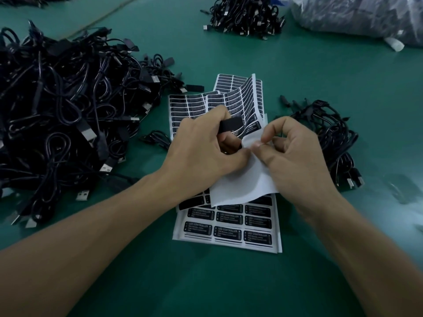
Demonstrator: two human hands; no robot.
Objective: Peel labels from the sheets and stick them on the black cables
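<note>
White sheets of black labels lie stacked in the middle of the green table. One sheet is lifted and curled, its blank white back toward me. My left hand grips a black cable controller block and also pinches the curled sheet. My right hand pinches the sheet's edge between thumb and forefinger, right beside the left fingertips. A large pile of black cables with USB plugs lies at the left. A smaller bunch of cables lies just right of my hands.
Another heap of black cables sits at the far centre. A clear plastic bag full of dark parts fills the far right corner. Bare green table stretches toward me below the sheets.
</note>
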